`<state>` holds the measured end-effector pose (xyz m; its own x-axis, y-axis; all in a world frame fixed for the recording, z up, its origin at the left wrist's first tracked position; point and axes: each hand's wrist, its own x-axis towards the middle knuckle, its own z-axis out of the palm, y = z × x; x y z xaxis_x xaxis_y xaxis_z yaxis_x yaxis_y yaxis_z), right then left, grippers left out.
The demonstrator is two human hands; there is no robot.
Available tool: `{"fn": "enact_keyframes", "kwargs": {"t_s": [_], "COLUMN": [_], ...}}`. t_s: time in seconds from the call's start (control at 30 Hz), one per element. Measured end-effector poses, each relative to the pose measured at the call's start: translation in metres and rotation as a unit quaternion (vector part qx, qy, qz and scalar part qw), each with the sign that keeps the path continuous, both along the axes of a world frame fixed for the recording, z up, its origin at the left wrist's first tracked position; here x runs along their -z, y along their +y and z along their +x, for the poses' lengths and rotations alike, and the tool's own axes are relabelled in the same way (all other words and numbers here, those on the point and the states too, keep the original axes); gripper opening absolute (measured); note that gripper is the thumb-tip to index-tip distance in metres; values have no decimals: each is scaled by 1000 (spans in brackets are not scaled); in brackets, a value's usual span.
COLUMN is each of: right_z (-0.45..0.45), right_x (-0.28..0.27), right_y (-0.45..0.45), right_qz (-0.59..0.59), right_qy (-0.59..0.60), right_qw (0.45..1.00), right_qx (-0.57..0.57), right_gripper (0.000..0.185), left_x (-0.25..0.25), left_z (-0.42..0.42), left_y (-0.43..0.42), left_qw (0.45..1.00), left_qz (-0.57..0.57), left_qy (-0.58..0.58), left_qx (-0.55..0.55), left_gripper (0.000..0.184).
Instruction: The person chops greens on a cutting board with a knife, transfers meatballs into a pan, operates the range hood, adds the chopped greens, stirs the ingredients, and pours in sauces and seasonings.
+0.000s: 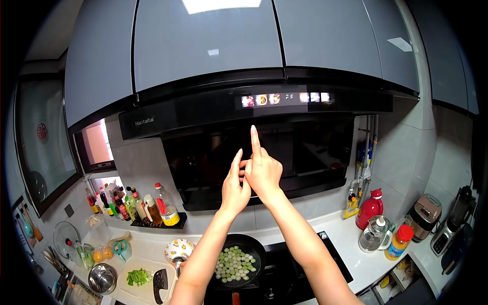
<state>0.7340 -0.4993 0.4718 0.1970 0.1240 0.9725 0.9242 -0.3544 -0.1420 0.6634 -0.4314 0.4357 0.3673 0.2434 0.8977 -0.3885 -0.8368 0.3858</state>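
My right hand (264,173) is raised in front of the black range hood (188,112), its index finger pointing up and the other fingers curled. The fingertip appears just below the lit control panel (287,98); whether it touches the hood I cannot tell. Close beside it is my left hand (235,189), fingers stretched upward, holding nothing. Their fingers overlap in view, and contact between them is unclear. Below my forearms, a black frying pan (258,248) with pale green round slices (235,264) sits on the black cooktop (282,274).
Left on the counter are a cutting board (133,291) with chopped greens (137,277), a cleaver (160,285), a metal bowl (102,278) and a patterned bowl (178,249). Several bottles (137,206) line the wall. At right stand a red thermos (369,209), a glass kettle (375,236) and a rice cooker (426,216).
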Motion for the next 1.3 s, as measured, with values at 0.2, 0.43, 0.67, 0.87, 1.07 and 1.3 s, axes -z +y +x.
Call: {"fn": "enact_keyframes", "kwargs": {"t_s": [0.2,0.43,0.67,0.87,1.07,1.3], "right_z": [-3,-23,-99,-166,-255,-341], "right_x": [24,154,299,341,331,415], "right_y": [-3,5,19,54,119,187], "right_qz": [0,-103,-392,-498,-552,-626], "right_qy": [47,171,282,271,249,299], "right_qw": [998,979,870,810,773,698], "right_qx": [-29,-50,-103,-153,-192,-176], "right_gripper": [75,40,17,17,16,22], "left_x": [16,117,254,342,412,446], "left_z": [-3,-44,-146,-241,-316,-408], "left_y": [-1,14,33,67,119,185], "left_qw": [1000,987,951,890,862,877], "left_qz": [-8,-58,-168,-324,-369,-341], "left_qy": [29,145,241,241,264,247], "left_qx": [0,23,-93,-213,-226,-230], "left_gripper": [68,49,23,26,25,24]}}
